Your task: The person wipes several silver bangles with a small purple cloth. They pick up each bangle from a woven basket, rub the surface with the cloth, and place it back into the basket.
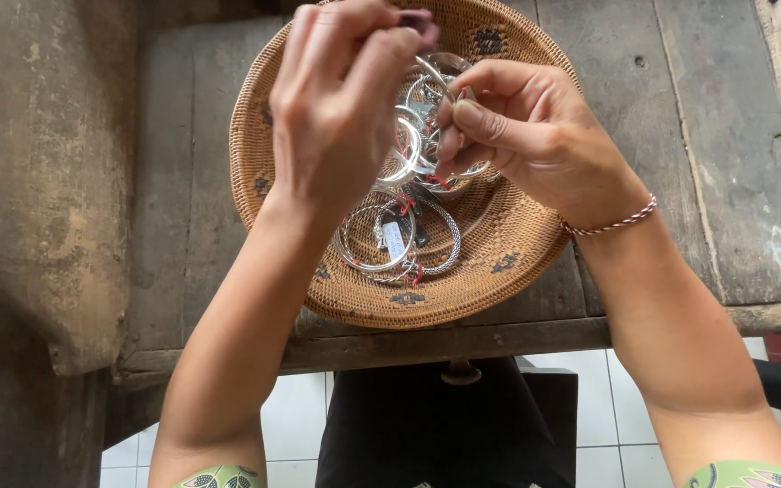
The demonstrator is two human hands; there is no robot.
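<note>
A round woven basket [499, 244] rests on an old wooden table and holds several silver bangles [398, 237] with red strings and small tags. My left hand [341, 99] is raised over the basket, its fingertips pinched on something small and dark at the top. My right hand [526, 136] is beside it, fingers closed on a bunch of silver bangles [413, 149] lifted above the basket. A red-and-white cord bracelet [609, 221] circles my right wrist.
The weathered wooden table [698, 145] has a front edge with a small knob [460, 371]. A worn grey stone-like slab [42, 181] stands at the left. Below are a white tiled floor [607, 407] and dark clothing [445, 425].
</note>
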